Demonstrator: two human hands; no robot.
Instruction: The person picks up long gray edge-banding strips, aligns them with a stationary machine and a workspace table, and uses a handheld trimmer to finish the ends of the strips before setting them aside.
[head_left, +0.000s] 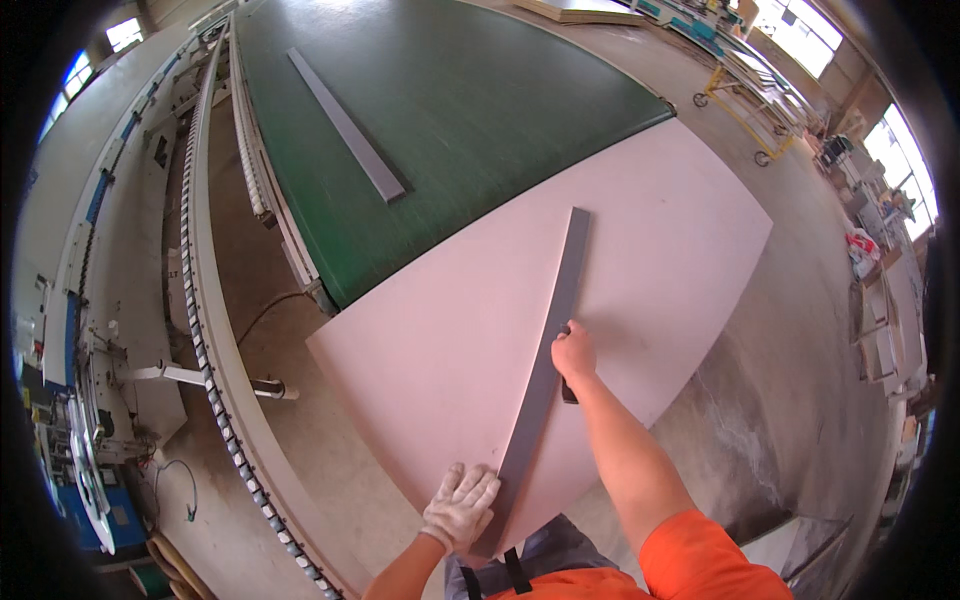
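Note:
A long, narrow grey strip (553, 360) with a pale edge lies lengthwise across a pale pink board (420, 360). My left hand (463, 506), in a whitish work glove, rests flat near the strip's close end. Its fingers are extended and touch the strip's left side; the palm is hidden. Bare, my right hand (576, 352) is closed around a dark-handled hand tool (570, 394) at the strip's right edge, about midway along. The fist covers most of this tool, so its kind and its working end cannot be made out.
Beyond the board is a green conveyor belt (465, 97) bearing a second grey strip (345, 124). A roller-lined rail (199, 300) and a long machine (112, 247) run along the left. A yellow wheeled cart (739, 112) stands at far right. Boxes (885, 322) line the right side.

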